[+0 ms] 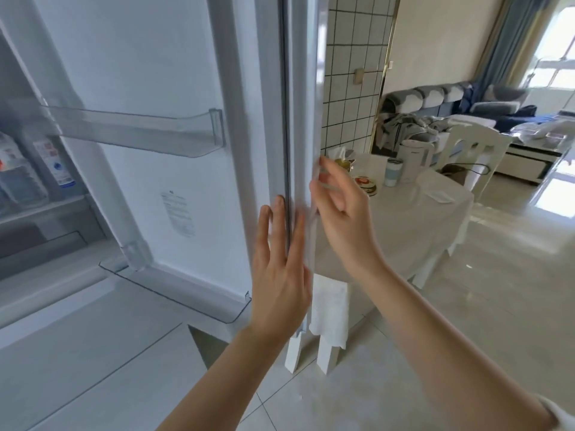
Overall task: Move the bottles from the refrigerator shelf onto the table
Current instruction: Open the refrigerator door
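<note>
Bottles (21,175): seen at the far left inside the open refrigerator, standing on a shelf; at least two, clear plastic with printed labels, blurred.
Handling: judged fairly light but possibly slick if chilled; thin plastic walls would give under a hard squeeze. A hold round the body, just below the shoulder, is judged best.
Refrigerator door (174,88): swung open; smooth white moulded liner, a grey rubber seal down its edge, a small printed sticker.
Door bin (140,132): clear rigid plastic with rounded corners; nothing can be seen in it.
Left hand (280,269): laid flat against the door edge, fingers straight and slightly spread over the seal; nothing is held.
Right hand (339,206): fingers loosely extended at the outer door edge, thumb apart; whether the edge is touched cannot be told.
Table (404,231): to the right, near the door, draped in a soft white cloth.
On the table: a white kettle (415,158) and a pale cup (393,172), at the far side.
</note>
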Motion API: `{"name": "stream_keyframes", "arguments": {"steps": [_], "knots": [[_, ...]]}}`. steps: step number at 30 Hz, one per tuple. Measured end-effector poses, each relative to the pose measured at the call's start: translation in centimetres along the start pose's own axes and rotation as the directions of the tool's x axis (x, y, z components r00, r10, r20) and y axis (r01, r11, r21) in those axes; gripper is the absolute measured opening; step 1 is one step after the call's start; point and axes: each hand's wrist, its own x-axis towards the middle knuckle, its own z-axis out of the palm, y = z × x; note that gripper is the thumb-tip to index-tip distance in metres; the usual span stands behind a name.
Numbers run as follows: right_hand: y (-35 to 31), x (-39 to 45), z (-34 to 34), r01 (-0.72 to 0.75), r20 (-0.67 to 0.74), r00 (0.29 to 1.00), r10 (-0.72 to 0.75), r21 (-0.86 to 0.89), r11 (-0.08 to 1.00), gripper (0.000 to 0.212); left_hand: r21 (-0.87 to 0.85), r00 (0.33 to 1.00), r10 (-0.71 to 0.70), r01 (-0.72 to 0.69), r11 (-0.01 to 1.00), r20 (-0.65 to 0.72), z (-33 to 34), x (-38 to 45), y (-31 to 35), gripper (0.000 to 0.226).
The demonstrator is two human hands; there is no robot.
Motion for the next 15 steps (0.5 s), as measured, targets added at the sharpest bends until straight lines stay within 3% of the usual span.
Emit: {"name": "stream_keyframes", "arguments": {"steps": [3, 7, 15], "knots": [[2.2, 3.1, -0.7, -0.039, -0.015, 0.999, 0.039, 0.003, 0.999, 0.032, -0.015, 0.999, -0.005, 0.006, 1.000, 0.044, 3.0, 1.8, -0.3, 0.078], [4.4, 6.2, -1.1, -0.078, -0.035, 0.996, 0.077, -0.019, 0.997, 0.040, -0.007, 0.996, -0.023, 0.024, 1.000, 0.083, 6.2, 3.6, -0.6, 0.080], [6.0, 8.1, -1.7, -0.072, -0.020, 0.997, 0.073, 0.026, 0.997, 0.025, 0.053, 0.988, -0.099, 0.093, 0.994, 0.118, 8.7, 4.3, -0.3, 0.078]]}}
